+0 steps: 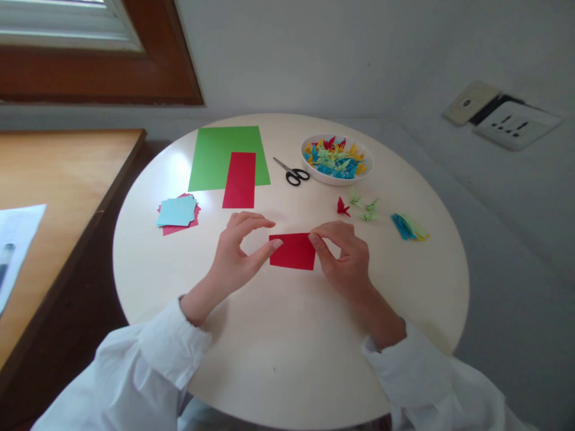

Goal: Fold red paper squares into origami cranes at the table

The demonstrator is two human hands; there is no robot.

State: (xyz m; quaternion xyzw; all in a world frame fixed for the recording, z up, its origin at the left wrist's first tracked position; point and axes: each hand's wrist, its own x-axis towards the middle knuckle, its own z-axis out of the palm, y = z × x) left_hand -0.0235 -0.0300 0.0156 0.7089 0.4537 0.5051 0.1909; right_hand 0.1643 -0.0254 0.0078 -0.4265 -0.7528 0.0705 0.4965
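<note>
A small red sheet of paper is held up above the near middle of the round white table. My right hand pinches its upper right corner between thumb and fingers. On the other side, my left hand has its fingers apart, with the thumb tip at the paper's upper left edge. Beyond the left hand lies a longer red paper strip, partly on top of a green sheet. A red folded paper crane sits past the right hand, near several pale green cranes.
Black-handled scissors lie near a white bowl of colourful paper cranes. Stacked light-blue and red paper squares rest at left, and blue, green and yellow paper pieces at right. A wooden desk stands left of the round table.
</note>
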